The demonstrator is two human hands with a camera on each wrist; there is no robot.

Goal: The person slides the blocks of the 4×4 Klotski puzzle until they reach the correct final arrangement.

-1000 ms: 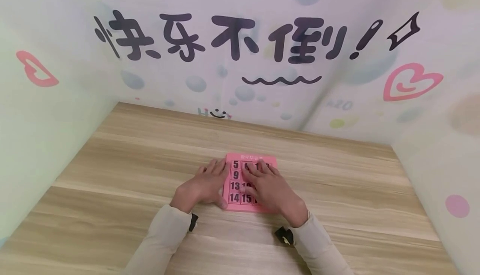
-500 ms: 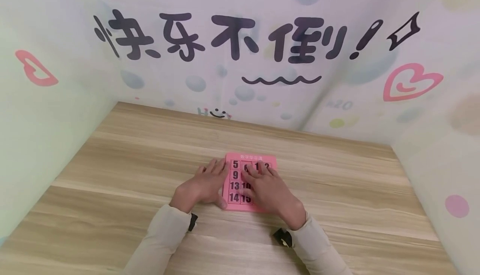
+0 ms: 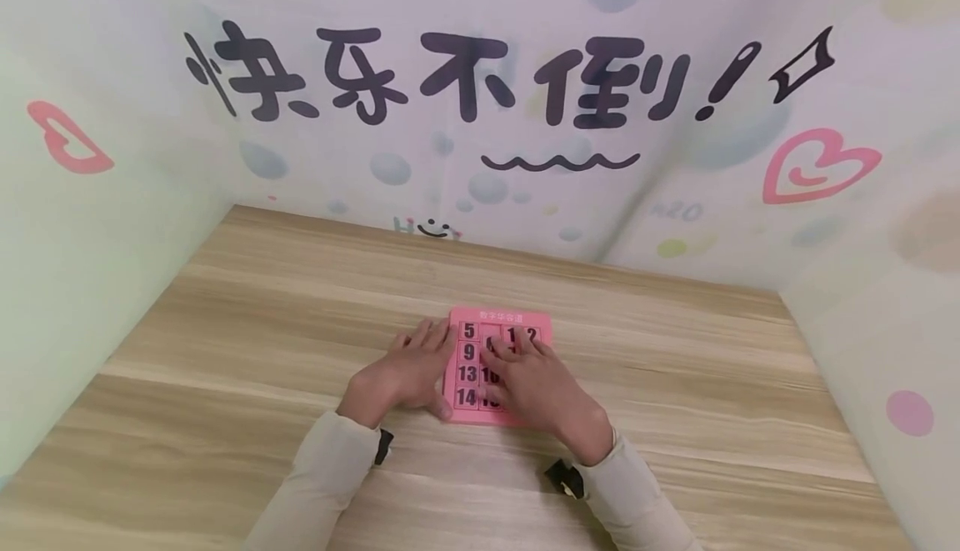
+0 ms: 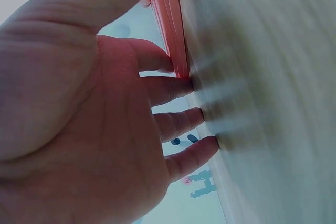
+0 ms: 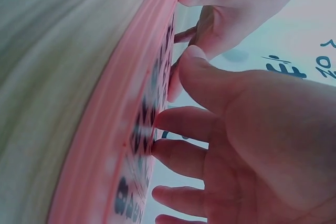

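A pink number sliding puzzle [image 3: 501,317] lies flat on the wooden table, its black-numbered tiles facing up. My left hand [image 3: 408,372] lies along its left edge, thumb by the near-left corner. In the left wrist view, this hand's index and middle fingers meet the puzzle's side [image 4: 170,24], and the other fingertips reach the table. My right hand [image 3: 543,384] is over the tiles with fingers spread, its fingertips touching them around the 6 tile [image 3: 490,343]. A gap shows above that tile in the top row. Several tiles on the right are hidden beneath my right hand.
The wood-grain table [image 3: 300,284] extends around the puzzle on every side. A white printed backdrop [image 3: 450,176] with dark lettering rises behind it, and pale walls flank both sides. A black strap piece [image 3: 564,478] sits at the right cuff.
The 6 tile has slid toward me, opening a gap above it in the top row. My right hand has drawn slightly nearer with it. The left hand stays at the puzzle's edge.
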